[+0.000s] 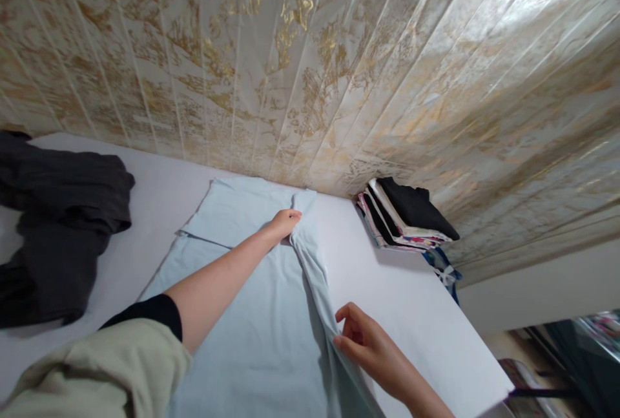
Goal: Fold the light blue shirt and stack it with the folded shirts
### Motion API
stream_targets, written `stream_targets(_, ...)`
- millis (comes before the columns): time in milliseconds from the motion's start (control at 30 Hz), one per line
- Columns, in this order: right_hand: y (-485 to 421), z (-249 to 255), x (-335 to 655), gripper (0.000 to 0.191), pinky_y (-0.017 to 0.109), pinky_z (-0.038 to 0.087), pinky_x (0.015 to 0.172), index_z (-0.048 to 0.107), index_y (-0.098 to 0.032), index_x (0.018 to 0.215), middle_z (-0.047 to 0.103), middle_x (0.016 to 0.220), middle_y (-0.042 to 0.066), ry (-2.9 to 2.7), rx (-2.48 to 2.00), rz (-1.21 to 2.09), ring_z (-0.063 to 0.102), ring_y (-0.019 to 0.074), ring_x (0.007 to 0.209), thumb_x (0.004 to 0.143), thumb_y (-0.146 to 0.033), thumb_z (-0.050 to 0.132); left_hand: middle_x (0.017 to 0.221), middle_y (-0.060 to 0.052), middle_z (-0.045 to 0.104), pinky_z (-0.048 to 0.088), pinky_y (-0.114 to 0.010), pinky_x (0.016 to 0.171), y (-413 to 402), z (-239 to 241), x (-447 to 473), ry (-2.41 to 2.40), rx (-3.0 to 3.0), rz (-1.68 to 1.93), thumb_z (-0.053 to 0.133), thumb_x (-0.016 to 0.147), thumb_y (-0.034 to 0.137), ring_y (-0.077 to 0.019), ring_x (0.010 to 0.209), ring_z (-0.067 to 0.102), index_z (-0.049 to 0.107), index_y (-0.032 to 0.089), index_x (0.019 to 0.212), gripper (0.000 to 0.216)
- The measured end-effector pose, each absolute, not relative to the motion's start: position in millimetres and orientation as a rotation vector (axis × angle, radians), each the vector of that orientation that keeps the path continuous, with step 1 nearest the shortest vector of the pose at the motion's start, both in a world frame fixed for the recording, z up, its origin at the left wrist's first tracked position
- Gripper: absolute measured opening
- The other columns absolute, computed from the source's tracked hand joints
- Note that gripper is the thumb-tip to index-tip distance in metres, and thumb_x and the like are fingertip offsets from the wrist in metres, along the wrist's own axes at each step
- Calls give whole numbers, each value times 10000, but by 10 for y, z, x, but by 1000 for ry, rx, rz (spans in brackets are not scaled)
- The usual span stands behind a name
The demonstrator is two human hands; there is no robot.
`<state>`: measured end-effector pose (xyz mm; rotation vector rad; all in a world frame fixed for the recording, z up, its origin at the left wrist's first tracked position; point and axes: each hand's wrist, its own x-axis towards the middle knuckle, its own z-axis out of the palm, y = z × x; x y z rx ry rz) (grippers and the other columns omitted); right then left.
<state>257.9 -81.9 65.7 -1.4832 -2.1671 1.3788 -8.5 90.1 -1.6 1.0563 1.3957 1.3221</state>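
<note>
A light blue garment (242, 302) lies spread on the white table, its far end near the wall and its near end running out of view at the bottom. My left hand (285, 224) reaches across it and pinches the cloth near the far right corner. Along the right side the cloth is turned over in a long, loose fold. Beside that fold, lower down, hovers my right hand (358, 340), fingers curled but apart, thumb close to the edge of the cloth. Nothing shows between its fingers.
On the white table (407, 308), a stack of folded clothes (407, 214) with a black piece on top stands at the back right. Dark grey clothing (68, 211) lies heaped on the left. A gold-patterned curtain (290, 69) hangs behind the table.
</note>
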Motion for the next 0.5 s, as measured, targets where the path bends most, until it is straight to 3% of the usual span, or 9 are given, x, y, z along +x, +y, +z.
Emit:
stream_targets(133,-898,666,2491,201,223,374,573,525,-212,1048,507,697,-50,-2203,-1517,1284,485,108,609,864,-293,539,1126,-121,711,424,-311,976,899,-11,-92,1369,1049,1322,603,674,263,-254,1106,621,730,126,912,302)
stream_targets(267,-903,619,2233,315,262,455,710,518,-250,1171,583,1042,36,-2375,-1528,783,574,133,769,857,-248,540,1108,-110,718,439,-297,948,888,5,-94,1344,1045,1317,608,669,276,-244,1079,630,732,127,912,310)
stream_targets(400,-853,558,1978,178,274,451,725,582,-238,993,592,1011,52,-2589,-1637,212,584,194,906,824,-184,579,1061,-93,733,460,-299,913,863,26,-97,1328,1052,1303,619,673,303,-240,1034,643,737,134,914,317)
stream_targets(500,-843,566,1909,128,284,446,705,576,-216,911,605,974,65,-2685,-1712,13,582,206,891,831,-127,529,1047,-89,737,461,-304,917,853,35,-95,1317,1057,1295,602,691,300,-238,1029,646,740,136,904,303)
